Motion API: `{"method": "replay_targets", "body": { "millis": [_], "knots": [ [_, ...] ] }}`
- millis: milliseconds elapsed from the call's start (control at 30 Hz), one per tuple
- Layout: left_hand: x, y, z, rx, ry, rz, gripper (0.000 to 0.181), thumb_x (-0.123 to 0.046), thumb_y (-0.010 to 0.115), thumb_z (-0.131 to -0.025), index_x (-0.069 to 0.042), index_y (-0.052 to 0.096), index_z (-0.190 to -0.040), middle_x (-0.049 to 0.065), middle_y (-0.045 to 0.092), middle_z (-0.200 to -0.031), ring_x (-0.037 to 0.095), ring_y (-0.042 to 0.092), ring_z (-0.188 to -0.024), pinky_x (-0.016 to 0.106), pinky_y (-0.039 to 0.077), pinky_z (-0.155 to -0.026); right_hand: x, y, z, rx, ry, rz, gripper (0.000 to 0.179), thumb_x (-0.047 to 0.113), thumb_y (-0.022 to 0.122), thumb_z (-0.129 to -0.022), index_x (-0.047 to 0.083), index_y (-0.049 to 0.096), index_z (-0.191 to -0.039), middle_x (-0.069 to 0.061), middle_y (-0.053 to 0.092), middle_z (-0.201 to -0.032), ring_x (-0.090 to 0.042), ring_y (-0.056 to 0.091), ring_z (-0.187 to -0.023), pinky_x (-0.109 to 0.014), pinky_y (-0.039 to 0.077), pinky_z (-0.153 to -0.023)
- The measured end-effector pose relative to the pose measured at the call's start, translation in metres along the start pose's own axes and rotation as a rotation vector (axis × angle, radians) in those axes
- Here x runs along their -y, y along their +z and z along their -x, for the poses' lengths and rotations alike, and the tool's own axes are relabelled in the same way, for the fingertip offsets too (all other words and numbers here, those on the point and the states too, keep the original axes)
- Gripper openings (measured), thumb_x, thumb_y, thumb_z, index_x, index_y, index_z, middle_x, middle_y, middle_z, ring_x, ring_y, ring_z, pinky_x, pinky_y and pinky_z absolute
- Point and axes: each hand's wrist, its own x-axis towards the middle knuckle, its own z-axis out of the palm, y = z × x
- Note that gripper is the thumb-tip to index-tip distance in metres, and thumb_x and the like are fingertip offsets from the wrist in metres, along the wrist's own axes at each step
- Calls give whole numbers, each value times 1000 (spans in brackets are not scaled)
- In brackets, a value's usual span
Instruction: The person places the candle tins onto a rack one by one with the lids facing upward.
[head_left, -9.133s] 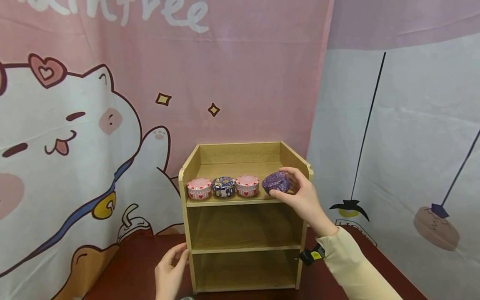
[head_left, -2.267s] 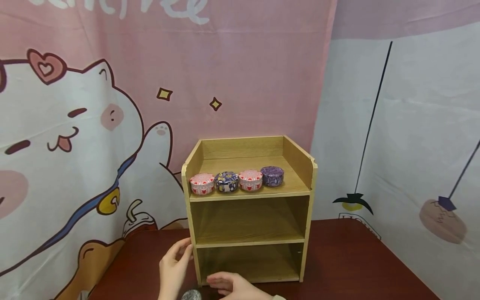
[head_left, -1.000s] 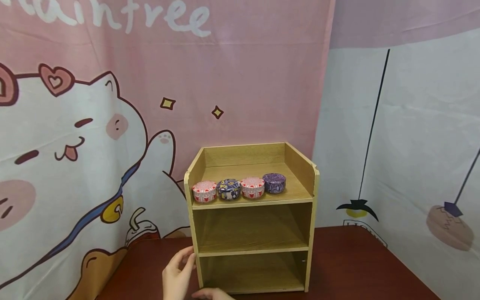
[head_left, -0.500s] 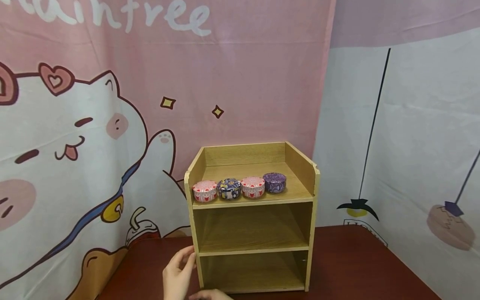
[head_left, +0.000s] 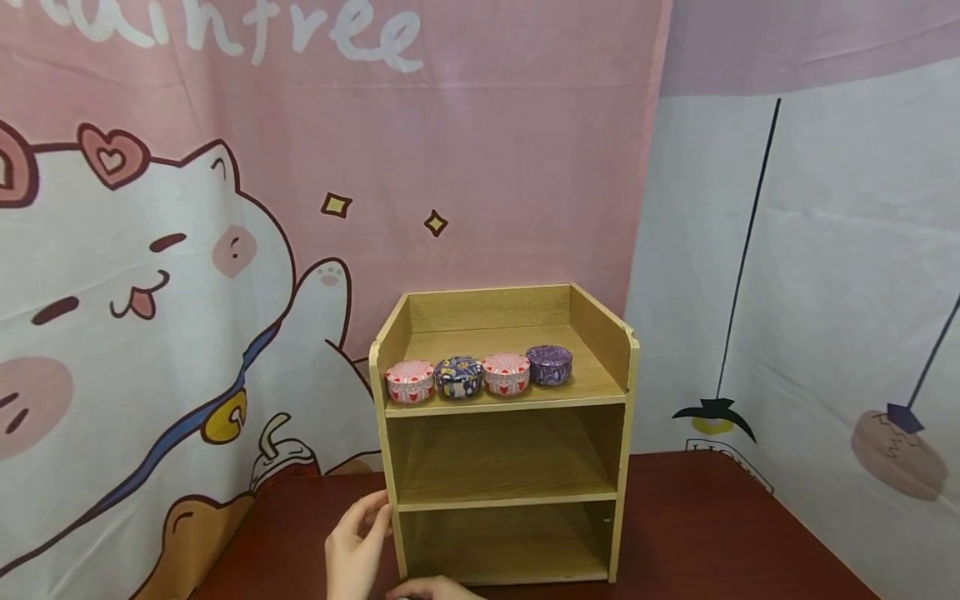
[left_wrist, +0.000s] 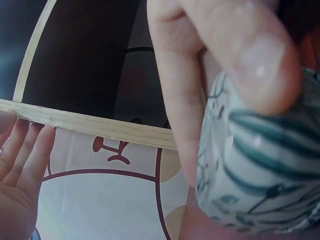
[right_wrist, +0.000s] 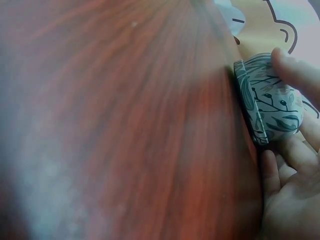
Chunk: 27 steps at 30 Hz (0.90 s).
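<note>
In the head view a small wooden shelf (head_left: 510,505) stands with its open front facing me. On its top board sit, left to right, a pink-red tin (head_left: 410,382), a dark blue patterned tin (head_left: 459,378), another pink-red tin (head_left: 506,375) and a purple tin (head_left: 550,366). My left hand (head_left: 356,546) touches the left side panel (left_wrist: 90,122) with fairly straight fingers. Low at the frame's bottom, my right hand (head_left: 435,588) is mostly cut off. The wrist views show it pinching a round white tin with green leaf print (right_wrist: 272,100), thumb on one side, fingers opposite.
The shelf stands on a dark red-brown table (head_left: 697,517). Behind hangs a pink and white cartoon curtain (head_left: 517,167). The lower boards (head_left: 502,475) lie beneath the row of tins.
The purple tin, earlier held by my right hand, now stands at the row's right end. That hand has come down to the front and holds the green-leaf tin. My left hand stays at the panel.
</note>
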Motion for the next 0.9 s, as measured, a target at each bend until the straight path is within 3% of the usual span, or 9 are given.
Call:
{"method": "replay_targets", "body": {
  "millis": [67,300,433,633,767,900],
  "knots": [
    [0,0,0,2,5,11,17,1,71,-85,-8,73,-99,3,72,-89,8,66,-69,21,57,-58,0,-1,2,-5,6,-6,40,12,46,-104,-17,48,-131,-34,53,-126,0,54,-108,-17,46,-92],
    [-2,0,-2,11,10,-18,16,-3,71,-87,-10,74,-101,3,72,-89,6,66,-70,20,56,-59,1,-8,5,15,-53,163,35,4,50,-100,-15,51,-129,-32,56,-124,0,51,-111,-17,43,-95],
    [-2,0,-3,5,11,-13,16,-1,72,-86,-10,74,-100,3,72,-89,6,66,-69,20,56,-59,1,-11,8,27,-73,192,35,3,50,-99,-13,51,-130,-29,57,-126,-1,51,-113,-18,42,-97],
    [-3,0,-3,1,-3,-26,17,-2,72,-86,-10,74,-100,2,72,-88,6,66,-70,20,56,-59,1,-12,14,12,-52,127,36,8,51,-100,-12,52,-130,-21,59,-128,-3,52,-115,-19,42,-97],
    [-3,0,-3,6,-22,-41,17,-3,72,-86,-10,74,-101,3,72,-89,5,65,-70,20,57,-59,-1,-9,18,-16,-20,19,40,15,49,-102,-13,52,-131,-13,61,-128,-4,55,-110,-20,45,-94],
    [-3,0,-1,8,-49,-44,17,-2,72,-86,-10,74,-101,3,72,-89,5,65,-69,20,57,-59,-2,-4,19,-27,-16,-123,44,17,42,-104,-16,47,-132,-22,56,-130,-7,57,-110,-23,47,-95]
  ]
}}
